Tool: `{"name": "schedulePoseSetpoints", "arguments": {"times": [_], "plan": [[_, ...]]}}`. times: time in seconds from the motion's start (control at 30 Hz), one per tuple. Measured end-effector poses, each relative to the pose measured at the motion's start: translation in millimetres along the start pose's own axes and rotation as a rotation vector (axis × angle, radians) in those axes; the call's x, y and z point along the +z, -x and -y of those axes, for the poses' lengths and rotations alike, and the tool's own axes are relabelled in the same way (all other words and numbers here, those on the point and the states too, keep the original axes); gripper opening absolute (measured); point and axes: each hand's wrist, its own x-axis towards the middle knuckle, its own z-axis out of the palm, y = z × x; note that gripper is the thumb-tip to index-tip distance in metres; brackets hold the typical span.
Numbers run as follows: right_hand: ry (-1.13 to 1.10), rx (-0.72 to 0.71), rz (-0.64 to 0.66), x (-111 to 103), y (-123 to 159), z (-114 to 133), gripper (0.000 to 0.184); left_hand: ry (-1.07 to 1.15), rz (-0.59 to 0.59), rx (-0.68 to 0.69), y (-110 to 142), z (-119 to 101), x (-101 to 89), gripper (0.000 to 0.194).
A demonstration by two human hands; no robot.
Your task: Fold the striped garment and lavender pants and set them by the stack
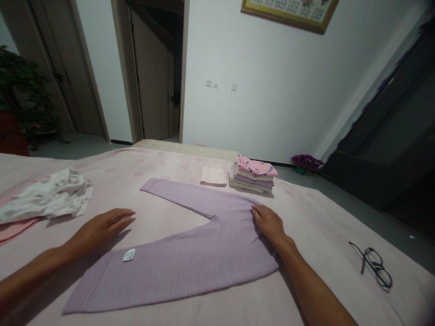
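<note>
1. Lilac ribbed knit trousers (pixel 190 253) lie flat at lower centre of the frame on a pink floral bedspread (pixel 322 235), legs pointing left, white label (pixel 129 255) showing.
2. We find the left hand (pixel 102 228) open, fingers extended, on the bedspread just beside the trousers' upper edge.
3. We find the right hand (pixel 268 222) open and flat on the waist end, pinching nothing.
4. We note folded clothes (pixel 252 176) and a striped cloth (pixel 213 175) at centre, a white floral garment (pixel 47 197) at left, eyeglasses (pixel 372 267) at right.
</note>
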Motion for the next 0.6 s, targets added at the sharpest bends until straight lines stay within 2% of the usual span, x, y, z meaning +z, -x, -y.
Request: {"name": "schedulePoseSetpoints", "arguments": {"times": [0.03,0.1,0.2,0.27,0.43,0.6], "plan": [[0.015,0.008,-0.031,-1.3,-9.8,-1.2,0.042,0.026,0.044,-0.045,-20.8,-0.6,0.2,0.051],[0.049,-0.011,-0.06,0.6,-29.4,-5.4,0.043,0.027,0.043,-0.076,-63.4,-3.0,3.9,0.052],[0.085,-0.036,-0.003,13.7,-53.9,-17.0,0.048,-0.046,0.017,-0.102,-120.5,-5.7,15.8,0.048],[0.073,-0.039,0.051,25.5,-65.0,-27.4,0.052,-0.089,0.01,-0.118,-150.1,-5.9,25.4,0.045],[-0.022,-0.1,0.107,40.1,-77.0,-51.1,0.05,-0.163,0.03,-0.113,-197.9,0.2,45.4,0.043],[0.014,-0.176,0.159,21.1,-78.4,-54.1,0.033,-0.227,0.095,-0.092,-226.1,12.5,56.0,0.045]]}}
